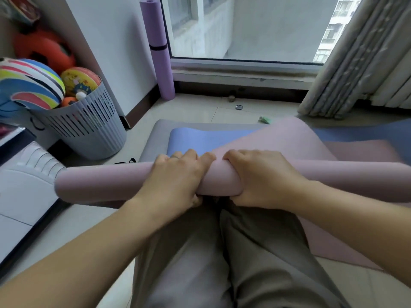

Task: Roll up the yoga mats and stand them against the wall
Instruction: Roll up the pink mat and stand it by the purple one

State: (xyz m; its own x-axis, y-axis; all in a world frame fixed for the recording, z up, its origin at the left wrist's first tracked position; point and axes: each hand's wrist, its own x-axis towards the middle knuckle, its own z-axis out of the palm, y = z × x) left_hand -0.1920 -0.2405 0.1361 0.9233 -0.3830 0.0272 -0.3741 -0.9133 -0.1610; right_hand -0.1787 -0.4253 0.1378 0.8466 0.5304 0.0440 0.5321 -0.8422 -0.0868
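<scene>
A pink yoga mat [104, 183] lies across my lap as a thick roll, its unrolled part stretching away to the right. My left hand [175, 181] grips the roll from above, fingers over the top and thumb underneath. Beside it, my right hand [262, 178] is curled round the same roll. Under the pink mat lie a blue mat [200, 138] and a grey mat [153, 141], both flat on the floor. A purple rolled mat [159, 50] with a dark strap stands upright against the wall beside the window.
A grey slatted basket [89, 127] full of colourful balls stands at the left by the wall. A white appliance [24, 185] sits at the near left. Curtains [355, 63] hang at the right. A small round lid [239, 107] lies on the tiled floor.
</scene>
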